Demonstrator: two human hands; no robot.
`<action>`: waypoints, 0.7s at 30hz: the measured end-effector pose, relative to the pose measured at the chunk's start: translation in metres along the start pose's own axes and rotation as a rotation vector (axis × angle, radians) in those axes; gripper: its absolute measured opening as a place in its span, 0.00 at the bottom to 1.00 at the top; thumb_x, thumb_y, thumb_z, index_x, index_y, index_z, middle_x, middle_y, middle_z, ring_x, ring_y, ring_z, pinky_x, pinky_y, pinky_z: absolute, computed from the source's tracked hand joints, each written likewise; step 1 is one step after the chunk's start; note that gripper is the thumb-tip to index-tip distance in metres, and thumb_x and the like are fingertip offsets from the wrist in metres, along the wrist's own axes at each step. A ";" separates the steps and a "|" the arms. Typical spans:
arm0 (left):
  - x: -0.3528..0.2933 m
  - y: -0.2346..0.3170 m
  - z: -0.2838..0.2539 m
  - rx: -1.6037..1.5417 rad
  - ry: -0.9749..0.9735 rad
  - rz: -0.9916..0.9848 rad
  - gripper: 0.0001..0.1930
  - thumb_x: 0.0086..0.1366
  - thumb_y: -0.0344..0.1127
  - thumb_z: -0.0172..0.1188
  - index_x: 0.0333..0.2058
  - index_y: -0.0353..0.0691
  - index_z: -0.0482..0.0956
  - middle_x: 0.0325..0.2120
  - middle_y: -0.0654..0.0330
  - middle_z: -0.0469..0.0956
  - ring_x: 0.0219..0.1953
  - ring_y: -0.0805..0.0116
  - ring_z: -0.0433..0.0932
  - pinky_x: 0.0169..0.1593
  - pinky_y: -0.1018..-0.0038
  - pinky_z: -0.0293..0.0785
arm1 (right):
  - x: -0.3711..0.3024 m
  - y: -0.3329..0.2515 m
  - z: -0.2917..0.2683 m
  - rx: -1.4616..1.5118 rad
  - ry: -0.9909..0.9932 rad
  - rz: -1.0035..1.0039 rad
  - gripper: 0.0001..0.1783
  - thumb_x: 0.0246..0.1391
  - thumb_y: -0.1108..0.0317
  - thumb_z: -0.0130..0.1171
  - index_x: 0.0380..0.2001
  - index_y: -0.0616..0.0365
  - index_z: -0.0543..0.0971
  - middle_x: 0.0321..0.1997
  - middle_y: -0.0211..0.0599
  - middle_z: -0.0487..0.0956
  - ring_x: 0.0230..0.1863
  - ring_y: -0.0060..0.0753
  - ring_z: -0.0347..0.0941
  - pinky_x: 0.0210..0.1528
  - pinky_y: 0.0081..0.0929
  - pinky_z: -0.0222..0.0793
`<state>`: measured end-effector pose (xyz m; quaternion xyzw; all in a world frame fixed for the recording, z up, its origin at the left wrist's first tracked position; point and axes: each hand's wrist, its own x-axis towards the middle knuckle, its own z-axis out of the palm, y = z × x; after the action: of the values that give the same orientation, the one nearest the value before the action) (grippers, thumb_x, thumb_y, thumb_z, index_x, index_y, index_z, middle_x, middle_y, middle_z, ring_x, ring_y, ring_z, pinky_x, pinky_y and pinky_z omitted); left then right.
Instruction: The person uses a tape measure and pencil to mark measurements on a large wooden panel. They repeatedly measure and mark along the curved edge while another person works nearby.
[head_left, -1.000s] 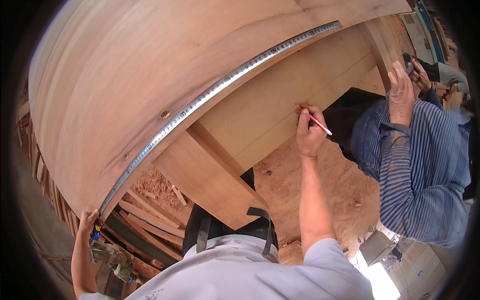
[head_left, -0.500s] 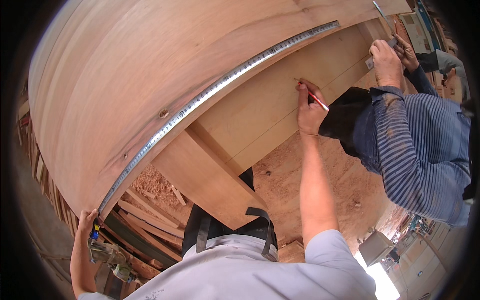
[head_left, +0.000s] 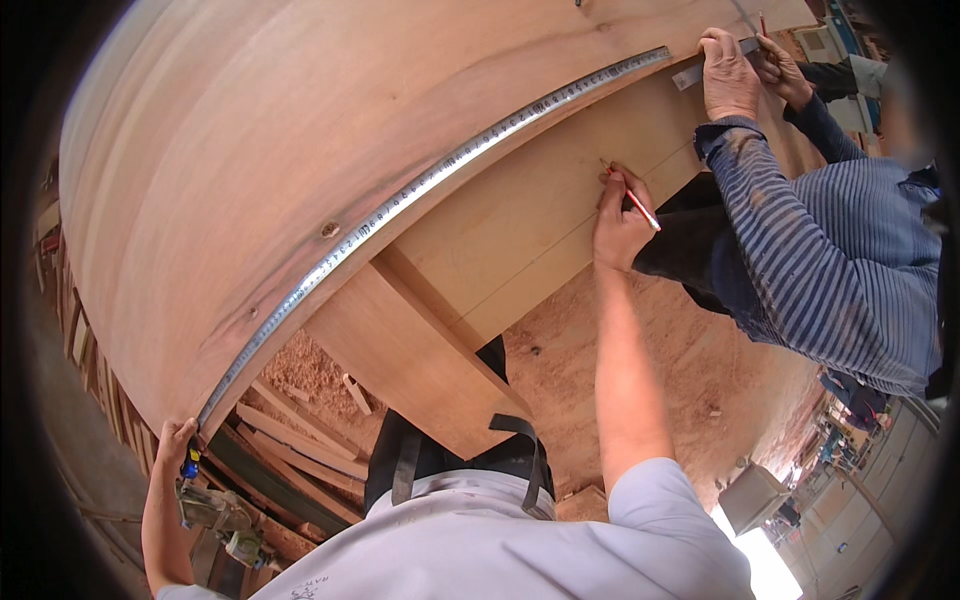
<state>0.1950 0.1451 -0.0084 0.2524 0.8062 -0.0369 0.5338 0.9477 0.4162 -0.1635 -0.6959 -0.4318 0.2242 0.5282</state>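
Note:
At the lower left, my left hand (head_left: 178, 440) is closed on a tape measure (head_left: 190, 463) with a blue and yellow case. Its blade (head_left: 430, 179) lies extended along the near edge of a large wooden board (head_left: 290, 140), its far end at the upper right. My right hand (head_left: 622, 228) pinches a red and white pencil (head_left: 641, 208), tip pointing up and left. That hand is over a lower, paler wood panel (head_left: 530, 225) with a line along it; whether the tip touches the panel I cannot tell.
At the right, a co-worker in a striped shirt (head_left: 800, 270) bends in, both hands (head_left: 730, 85) on a metal ruler-like piece (head_left: 690, 76) near the board's edge. A wooden crosspiece (head_left: 410, 350) reaches toward my waist. Sawdust (head_left: 640, 350) covers the floor; wood strips (head_left: 300, 430) lie at lower left.
The co-worker's hands and metal piece have shifted left and up, closer to the blade's far end. My right hand has dropped slightly with the pencil. My left hand looks still.

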 end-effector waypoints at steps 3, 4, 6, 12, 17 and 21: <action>-0.001 0.001 0.002 -0.004 0.003 0.011 0.25 0.71 0.48 0.59 0.21 0.32 0.76 0.14 0.53 0.77 0.16 0.63 0.79 0.21 0.69 0.75 | 0.001 0.004 -0.004 0.082 0.004 0.056 0.09 0.65 0.75 0.55 0.42 0.69 0.81 0.33 0.39 0.84 0.34 0.25 0.80 0.38 0.22 0.75; -0.001 0.001 0.002 0.005 0.007 0.004 0.24 0.71 0.47 0.58 0.21 0.32 0.76 0.14 0.53 0.77 0.16 0.63 0.79 0.21 0.69 0.75 | 0.002 0.004 -0.005 0.101 0.004 0.059 0.09 0.64 0.75 0.56 0.42 0.69 0.81 0.33 0.38 0.84 0.34 0.24 0.79 0.38 0.21 0.74; -0.002 0.004 0.003 0.007 0.007 -0.002 0.24 0.71 0.45 0.57 0.21 0.31 0.76 0.14 0.53 0.77 0.16 0.63 0.79 0.22 0.70 0.75 | 0.002 0.006 -0.006 0.099 -0.013 0.081 0.08 0.64 0.75 0.56 0.41 0.68 0.81 0.33 0.38 0.84 0.34 0.24 0.79 0.37 0.20 0.74; -0.012 0.020 0.011 0.021 0.026 0.020 0.25 0.73 0.45 0.55 0.21 0.30 0.79 0.14 0.54 0.78 0.16 0.63 0.79 0.22 0.70 0.75 | 0.004 0.004 -0.005 -0.002 -0.033 0.021 0.07 0.63 0.72 0.57 0.38 0.65 0.82 0.30 0.34 0.83 0.29 0.19 0.76 0.32 0.18 0.71; -0.009 0.016 0.009 0.004 0.013 0.025 0.25 0.72 0.47 0.57 0.23 0.29 0.80 0.15 0.54 0.78 0.16 0.63 0.79 0.23 0.70 0.76 | 0.004 0.006 -0.001 -0.065 -0.022 -0.076 0.07 0.62 0.72 0.57 0.37 0.64 0.82 0.28 0.35 0.83 0.27 0.20 0.76 0.31 0.20 0.71; -0.010 0.015 0.009 0.010 0.021 0.029 0.26 0.72 0.47 0.58 0.23 0.29 0.80 0.15 0.53 0.79 0.16 0.63 0.79 0.23 0.70 0.76 | 0.004 0.010 -0.001 -0.064 -0.005 -0.052 0.06 0.62 0.73 0.57 0.35 0.65 0.81 0.29 0.35 0.82 0.29 0.23 0.77 0.32 0.22 0.73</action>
<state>0.2127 0.1516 -0.0002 0.2670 0.8079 -0.0304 0.5245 0.9541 0.4188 -0.1718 -0.7006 -0.4579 0.1982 0.5102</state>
